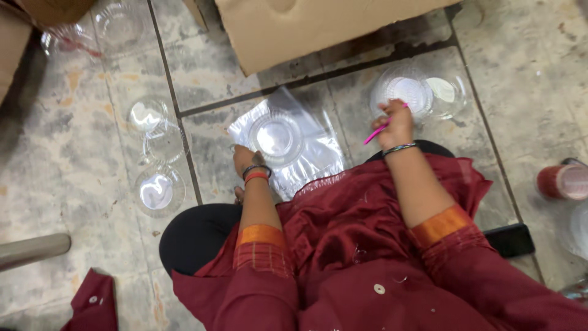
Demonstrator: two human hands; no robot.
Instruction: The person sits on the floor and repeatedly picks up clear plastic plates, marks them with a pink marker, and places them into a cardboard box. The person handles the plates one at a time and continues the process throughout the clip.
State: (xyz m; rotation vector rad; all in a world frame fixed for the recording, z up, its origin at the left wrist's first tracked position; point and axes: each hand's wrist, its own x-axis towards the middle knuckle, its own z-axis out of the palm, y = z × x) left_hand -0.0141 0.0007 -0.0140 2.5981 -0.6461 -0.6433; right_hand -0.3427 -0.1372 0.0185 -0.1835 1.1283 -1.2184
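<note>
I sit on a stone tile floor in maroon clothing. My left hand [245,160] rests on the edge of a clear plastic sheet [318,153] that has a clear plastic plate [275,136] on it; whether it grips the sheet I cannot tell. My right hand [397,125] is shut on a thin pink stick-like tool [378,130] and hovers at the near edge of a stack of clear plastic plates [407,91]. Another clear round lid or bowl [448,92] lies beside that stack.
Several clear plastic bowls [160,190] lie on the floor at my left, more [116,27] at the top left. A cardboard box [306,27] stands ahead. A red cup-like container [560,182] and a black phone [511,240] lie at my right.
</note>
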